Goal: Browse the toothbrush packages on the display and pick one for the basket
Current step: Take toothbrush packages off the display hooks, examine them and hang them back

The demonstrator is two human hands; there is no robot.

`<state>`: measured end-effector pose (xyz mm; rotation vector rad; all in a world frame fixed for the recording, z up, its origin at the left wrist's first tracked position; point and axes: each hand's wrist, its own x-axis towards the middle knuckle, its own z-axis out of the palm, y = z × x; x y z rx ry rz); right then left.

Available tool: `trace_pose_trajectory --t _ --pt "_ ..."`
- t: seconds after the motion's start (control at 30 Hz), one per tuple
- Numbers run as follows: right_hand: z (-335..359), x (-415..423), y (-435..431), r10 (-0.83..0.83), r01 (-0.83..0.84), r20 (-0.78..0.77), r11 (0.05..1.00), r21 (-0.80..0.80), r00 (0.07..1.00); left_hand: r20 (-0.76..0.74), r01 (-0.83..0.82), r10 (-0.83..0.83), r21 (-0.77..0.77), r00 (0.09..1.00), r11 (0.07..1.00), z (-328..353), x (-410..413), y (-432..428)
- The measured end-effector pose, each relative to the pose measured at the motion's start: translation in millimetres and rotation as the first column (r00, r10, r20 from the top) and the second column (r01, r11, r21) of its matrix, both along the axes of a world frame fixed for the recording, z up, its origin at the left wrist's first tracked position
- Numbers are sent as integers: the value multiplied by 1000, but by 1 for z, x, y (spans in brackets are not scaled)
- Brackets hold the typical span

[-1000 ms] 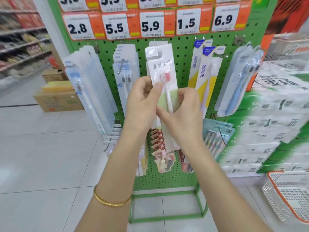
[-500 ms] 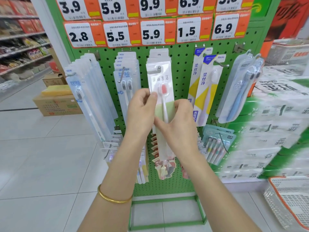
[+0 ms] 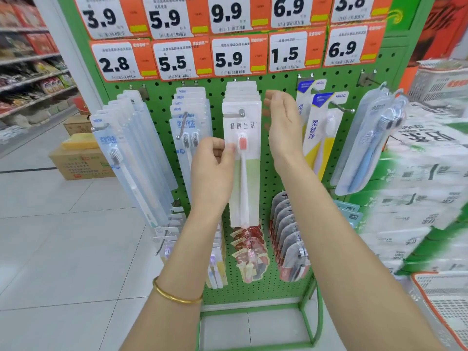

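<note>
two hands were up at the green display. your left hand pinched the left edge of the white toothbrush package on the middle hook, hiding its lower left. your right hand, blurred, had let go and was raised beside it, fingers loose. the basket, cut off bottom right, stood well apart.

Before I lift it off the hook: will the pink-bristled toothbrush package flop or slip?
The toothbrush package is probably light: one slim brush on thin card. Likely bends, being long and flat; the left hand pinches its edge. Its glossy front may be slick.
</note>
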<state>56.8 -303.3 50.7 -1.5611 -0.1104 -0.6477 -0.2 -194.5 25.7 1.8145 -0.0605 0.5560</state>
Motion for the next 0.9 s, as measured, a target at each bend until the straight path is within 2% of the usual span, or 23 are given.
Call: trace_pose_trajectory --t 0.17,0.27,0.43,0.67,0.9 --pt "15 18 0 82 -71 -88 990 121 993 12 1 -2 70 1000 998 1 7 2" --pt "16 24 1 112 -98 -90 984 146 990 44 1 -6 112 999 994 -2 6 2" --pt "13 28 6 131 -116 -93 981 155 987 153 -117 91 170 984 978 -4 4 -2" --pt "3 30 4 151 -142 -28 969 202 988 409 -308 194 232 892 923 -8 -5 -11" --pt "-4 27 6 168 -183 94 965 185 981 569 -298 126 221 813 929 -11 -14 -13"
